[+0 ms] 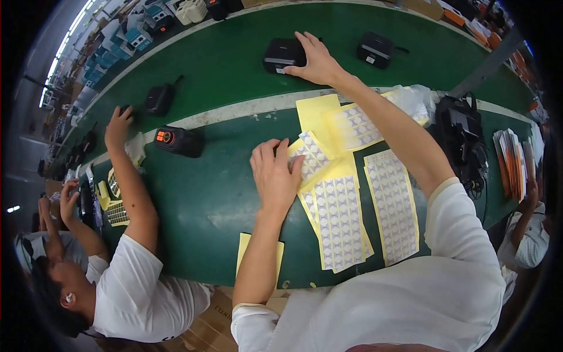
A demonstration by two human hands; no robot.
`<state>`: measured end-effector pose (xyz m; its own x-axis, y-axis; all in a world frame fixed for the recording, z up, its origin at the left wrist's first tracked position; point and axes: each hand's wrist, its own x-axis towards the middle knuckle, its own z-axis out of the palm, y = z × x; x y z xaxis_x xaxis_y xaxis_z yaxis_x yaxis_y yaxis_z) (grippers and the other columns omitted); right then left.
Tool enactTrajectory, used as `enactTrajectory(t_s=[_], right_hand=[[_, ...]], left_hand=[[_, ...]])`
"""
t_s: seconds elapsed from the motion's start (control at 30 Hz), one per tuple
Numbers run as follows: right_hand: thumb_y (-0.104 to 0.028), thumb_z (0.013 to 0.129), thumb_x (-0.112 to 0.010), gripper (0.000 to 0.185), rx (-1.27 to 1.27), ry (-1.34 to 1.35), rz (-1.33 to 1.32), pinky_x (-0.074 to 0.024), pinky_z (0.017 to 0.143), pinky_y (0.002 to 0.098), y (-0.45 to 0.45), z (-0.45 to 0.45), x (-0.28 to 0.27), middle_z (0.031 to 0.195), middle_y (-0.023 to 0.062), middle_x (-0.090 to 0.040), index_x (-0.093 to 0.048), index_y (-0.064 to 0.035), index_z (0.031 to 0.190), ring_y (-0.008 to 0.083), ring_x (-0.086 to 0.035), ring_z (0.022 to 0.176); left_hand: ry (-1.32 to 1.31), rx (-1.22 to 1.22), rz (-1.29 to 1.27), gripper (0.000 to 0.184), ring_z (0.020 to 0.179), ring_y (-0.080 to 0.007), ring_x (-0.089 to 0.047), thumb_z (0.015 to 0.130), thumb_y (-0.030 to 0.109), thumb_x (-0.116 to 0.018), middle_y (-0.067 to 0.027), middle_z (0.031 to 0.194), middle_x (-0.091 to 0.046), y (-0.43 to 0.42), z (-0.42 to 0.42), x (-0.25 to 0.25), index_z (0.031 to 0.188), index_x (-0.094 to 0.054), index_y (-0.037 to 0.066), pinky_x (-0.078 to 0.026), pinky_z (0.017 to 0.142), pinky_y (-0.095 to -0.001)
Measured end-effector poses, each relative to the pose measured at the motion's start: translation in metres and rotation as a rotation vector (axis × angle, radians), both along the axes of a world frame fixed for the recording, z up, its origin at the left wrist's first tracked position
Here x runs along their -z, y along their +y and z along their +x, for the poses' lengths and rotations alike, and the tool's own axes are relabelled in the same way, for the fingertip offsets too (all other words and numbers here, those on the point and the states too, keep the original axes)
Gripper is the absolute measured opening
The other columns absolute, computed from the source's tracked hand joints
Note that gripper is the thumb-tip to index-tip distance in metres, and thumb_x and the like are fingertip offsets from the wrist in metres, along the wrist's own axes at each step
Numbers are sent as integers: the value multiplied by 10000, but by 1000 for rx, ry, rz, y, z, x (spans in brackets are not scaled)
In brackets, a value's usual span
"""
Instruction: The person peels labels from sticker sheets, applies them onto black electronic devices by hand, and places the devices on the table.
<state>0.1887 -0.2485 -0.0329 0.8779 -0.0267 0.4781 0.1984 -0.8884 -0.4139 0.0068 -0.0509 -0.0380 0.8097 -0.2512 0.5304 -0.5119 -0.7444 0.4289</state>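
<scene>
My right hand reaches across to the far green surface and grips the right end of a black case, thumb at the front and fingers over the top. My left hand is over the near table, its thumb and forefinger holding the edge of a small, tilted sticker sheet with yellow backing. Beneath and beside it lie more sheets of white printed labels, partly overlapping. Another label sheet is under my right forearm. A yellow backing sheet extends towards the far edge.
Other black cases stand on the far green surface. A black device with orange buttons sits to the left. Black cabled items and upright papers are at right. A co-worker's hand reaches in from the left.
</scene>
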Motion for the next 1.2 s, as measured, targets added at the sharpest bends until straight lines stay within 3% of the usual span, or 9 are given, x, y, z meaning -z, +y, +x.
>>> enactTrajectory(t_s=[0.13, 0.27, 0.33, 0.53, 0.6, 0.9, 1.0, 1.1, 1.2], right_hand=[[-340, 809, -701, 680, -165, 68, 206, -403, 1012, 357, 4, -55, -34, 1418, 177, -387, -422, -65, 1365, 289, -459, 1250], [-228, 874, -657, 485, -568, 622, 645, -449, 937, 308, 17, -116, -50, 1187, 116, -610, -499, -43, 1294, 187, -570, 1101], [-265, 872, -663, 456, -615, 622, 743, -460, 903, 296, 24, -132, -35, 1159, 108, -623, -539, -33, 1245, 182, -596, 1031], [-284, 861, -660, 295, -476, 820, 660, -437, 625, 279, 36, -157, -44, 824, 72, -652, -639, -11, 973, 115, -568, 699], [-282, 862, -658, 287, -476, 814, 678, -433, 614, 279, 38, -160, -37, 811, 67, -648, -634, -12, 958, 110, -563, 684], [-262, 869, -644, 268, -580, 741, 677, -425, 611, 288, 44, -167, -11, 785, 68, -622, -609, -5, 939, 114, -541, 684], [-309, 853, -627, 343, -622, 750, 652, -445, 653, 340, 41, -167, -11, 835, 145, -636, -611, 25, 929, 229, -601, 759], [-339, 865, -622, 361, -670, 753, 727, -446, 659, 343, 40, -164, -10, 833, 143, -631, -605, 17, 922, 221, -600, 767], [-261, 922, -593, 261, -621, 810, 738, -377, 558, 267, 40, -161, -9, 728, 14, -544, -568, -4, 880, 73, -459, 660]], left_hand=[[80, 12, -54, 231, 949, -321, -506, 775, 116, -699, -135, 962, -550, 9, 1, 4, 968, -612, 22, -412, 832, -415], [359, -54, -783, 120, 768, -75, -547, 912, 96, -605, -15, 856, -604, 15, 0, 2, 969, -573, -5, -462, 671, -220], [406, -66, -930, 143, 793, -66, -555, 929, 117, -591, -29, 919, -622, 18, -1, -2, 993, -587, -11, -469, 722, -213], [327, -123, -937, 171, 855, -108, -560, 919, 89, -589, -55, 965, -606, 14, -4, -8, 1052, -581, -19, -469, 765, -249], [117, -175, -792, 203, 911, -158, -565, 906, 82, -596, -83, 996, -591, 13, -2, -6, 1074, -572, -30, -461, 812, -287], [180, -158, -629, 187, 907, -187, -570, 889, 75, -606, -97, 989, -585, 26, 2, 4, 1045, -602, -28, -457, 810, -294], [208, -91, -545, 174, 885, -160, -564, 901, 34, -571, -88, 982, -582, 26, 2, -1, 1060, -618, -18, -464, 770, -263], [320, -2, -733, 167, 857, -123, -552, 905, 8, -540, -68, 966, -573, 29, 3, 5, 1050, -617, -24, -450, 732, -221], [342, 43, -786, 156, 847, -129, -557, 882, -20, -553, -65, 932, -578, 26, 2, 7, 1022, -621, -13, -452, 735, -226]])
